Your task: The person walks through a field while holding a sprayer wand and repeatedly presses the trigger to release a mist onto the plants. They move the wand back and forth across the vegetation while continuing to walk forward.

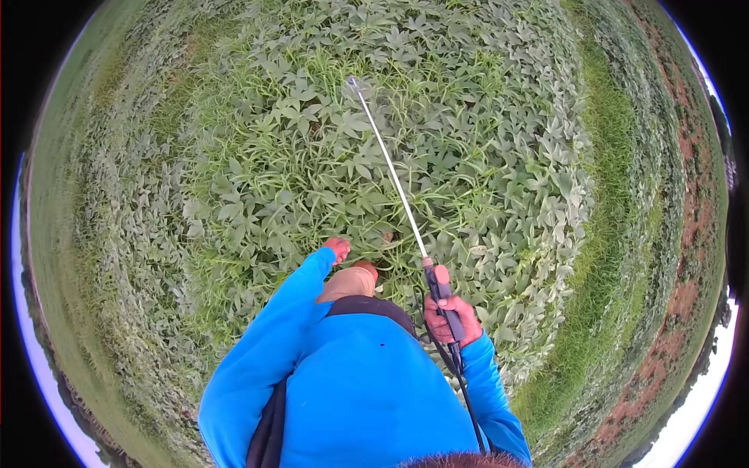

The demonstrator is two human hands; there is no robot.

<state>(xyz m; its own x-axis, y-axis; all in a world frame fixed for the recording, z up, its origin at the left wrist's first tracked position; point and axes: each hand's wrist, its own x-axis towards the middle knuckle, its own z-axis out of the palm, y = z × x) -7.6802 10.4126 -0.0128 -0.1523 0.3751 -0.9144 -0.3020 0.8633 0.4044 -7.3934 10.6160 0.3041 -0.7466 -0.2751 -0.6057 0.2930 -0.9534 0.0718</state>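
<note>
My right hand [455, 320] is wrapped round the dark grip of a sprayer wand [392, 173]. The thin pale lance reaches up and forward over the leaves, its nozzle [353, 81] at the far end with a faint mist beside it. From the grip a black hose [466, 398] runs back along my right side. My left hand [338, 249] hangs beside my leg, just above the plants, its fingers curled with nothing visible in them. Broad-leaved green plants [304, 117] and grassy blades lie under the wand.
Dense low foliage surrounds my legs. To the right runs a grassy strip [605, 156], with a band of reddish bare soil [677, 320] beyond it. A dark strap [269, 429] crosses my left side. Trees and sky show at the view's edges.
</note>
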